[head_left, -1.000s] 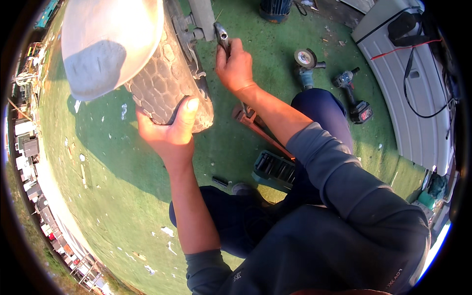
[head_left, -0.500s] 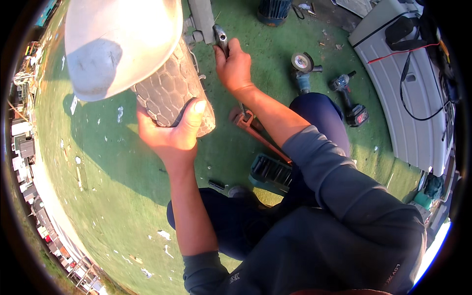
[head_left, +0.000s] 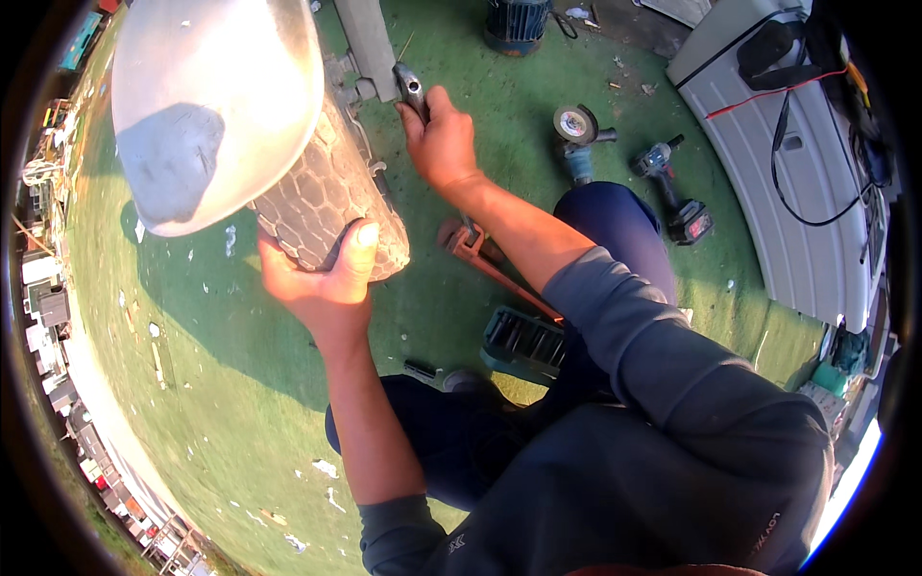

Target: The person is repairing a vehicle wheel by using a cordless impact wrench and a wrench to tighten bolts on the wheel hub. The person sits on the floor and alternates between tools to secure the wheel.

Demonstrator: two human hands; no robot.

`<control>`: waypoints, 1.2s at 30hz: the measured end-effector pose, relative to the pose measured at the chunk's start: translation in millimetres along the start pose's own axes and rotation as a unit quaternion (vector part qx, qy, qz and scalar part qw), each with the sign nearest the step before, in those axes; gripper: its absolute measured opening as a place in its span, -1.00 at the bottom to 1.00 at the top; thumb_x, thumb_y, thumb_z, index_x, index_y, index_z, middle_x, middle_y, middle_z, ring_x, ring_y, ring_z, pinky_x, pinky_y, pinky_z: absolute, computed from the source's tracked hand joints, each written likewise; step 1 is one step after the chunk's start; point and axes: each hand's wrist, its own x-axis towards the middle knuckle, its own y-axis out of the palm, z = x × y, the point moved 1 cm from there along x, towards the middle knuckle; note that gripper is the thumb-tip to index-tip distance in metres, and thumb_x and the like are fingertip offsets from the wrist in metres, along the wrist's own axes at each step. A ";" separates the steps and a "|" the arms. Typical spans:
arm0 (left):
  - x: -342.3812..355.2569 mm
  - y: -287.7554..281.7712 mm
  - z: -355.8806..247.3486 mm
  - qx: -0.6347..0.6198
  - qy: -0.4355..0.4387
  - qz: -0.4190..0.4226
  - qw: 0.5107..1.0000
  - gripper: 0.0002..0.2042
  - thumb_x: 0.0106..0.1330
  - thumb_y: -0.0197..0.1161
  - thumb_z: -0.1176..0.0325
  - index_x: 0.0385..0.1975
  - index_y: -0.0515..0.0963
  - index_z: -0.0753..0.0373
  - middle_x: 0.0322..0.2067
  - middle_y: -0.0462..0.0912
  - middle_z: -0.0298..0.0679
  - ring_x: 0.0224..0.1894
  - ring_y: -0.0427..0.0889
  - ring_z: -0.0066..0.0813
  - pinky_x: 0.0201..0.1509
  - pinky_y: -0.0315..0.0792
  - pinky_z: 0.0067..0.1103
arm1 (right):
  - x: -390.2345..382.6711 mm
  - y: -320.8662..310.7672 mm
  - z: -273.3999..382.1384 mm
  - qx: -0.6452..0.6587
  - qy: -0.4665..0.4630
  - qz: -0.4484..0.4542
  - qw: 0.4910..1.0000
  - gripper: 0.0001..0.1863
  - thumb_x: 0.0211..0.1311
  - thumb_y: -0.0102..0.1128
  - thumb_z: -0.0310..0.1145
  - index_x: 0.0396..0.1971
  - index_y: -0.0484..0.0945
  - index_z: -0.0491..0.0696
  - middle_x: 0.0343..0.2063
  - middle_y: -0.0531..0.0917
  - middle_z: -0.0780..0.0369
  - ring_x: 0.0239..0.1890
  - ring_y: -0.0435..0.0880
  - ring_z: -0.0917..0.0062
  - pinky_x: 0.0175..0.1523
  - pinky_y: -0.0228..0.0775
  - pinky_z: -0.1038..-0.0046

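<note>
A tyre (head_left: 309, 197) with honeycomb tread is under a pale, shiny fender (head_left: 230, 106) at the upper left. My left hand (head_left: 322, 283) grips the tyre's near end, thumb pressed on the tread and fingers round the far side. In my closed right hand (head_left: 442, 144) is a metal ratchet wrench (head_left: 412, 88), its round head pointing away from me. The head lies beside the end of a grey metal bar (head_left: 367, 43) and a bolt (head_left: 365, 89) next to the tyre. Most of the wrench's handle is hidden by my fingers.
An orange pipe wrench (head_left: 490, 267) and a teal tool case (head_left: 523, 344) lie between my knees. Angle grinder (head_left: 578, 144), cordless driver (head_left: 674, 192) and dark blue motor (head_left: 516, 24) stand farther right. A large grey panelled case (head_left: 783, 182) borders the right side; litter dots the green floor.
The fender and tyre have swung slightly toward me, the fender's near edge now lower in view. My left hand stays on the tyre. The wrench remains in my right hand beside the bar.
</note>
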 end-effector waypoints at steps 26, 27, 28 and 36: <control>-14.2 -15.1 18.7 0.076 0.082 -0.039 0.993 -0.23 0.11 0.48 0.16 0.23 0.32 0.51 0.05 0.55 -0.04 0.07 0.58 -0.23 0.21 0.43 -0.37 | -139.7 -66.8 -62.0 0.211 0.309 0.257 0.891 -0.13 0.48 -0.26 0.36 -0.60 0.60 -0.18 -0.65 0.55 0.23 -0.51 0.55 0.52 -0.31 0.41 0.44; -14.1 -16.5 20.3 0.073 0.080 -0.041 0.993 -0.23 0.10 0.49 0.15 0.22 0.33 0.51 0.05 0.55 -0.04 0.07 0.58 -0.22 0.20 0.43 -0.37 | -139.8 -68.8 -56.9 0.206 0.306 0.257 0.893 -0.11 0.47 -0.27 0.37 -0.61 0.60 -0.18 -0.65 0.55 0.22 -0.50 0.55 0.51 -0.29 0.41 0.43; -13.5 -19.1 22.7 0.070 0.078 -0.044 0.993 -0.23 0.09 0.50 0.15 0.22 0.33 0.51 0.04 0.56 -0.04 0.06 0.59 -0.22 0.19 0.44 -0.37 | -140.0 -69.8 -51.8 0.191 0.307 0.252 0.898 -0.11 0.47 -0.27 0.37 -0.61 0.61 -0.18 -0.65 0.55 0.22 -0.49 0.55 0.51 -0.28 0.41 0.42; -18.4 -24.1 39.4 0.089 0.099 -0.065 0.989 -0.16 0.00 0.52 0.11 0.21 0.33 0.52 0.03 0.57 -0.01 0.05 0.60 -0.18 0.17 0.46 -0.33 | -147.0 -71.7 -10.3 0.122 0.356 0.202 0.904 -0.16 0.42 -0.25 0.43 -0.73 0.37 -0.06 -0.78 0.34 0.37 -0.71 0.27 0.68 -0.60 0.09 0.55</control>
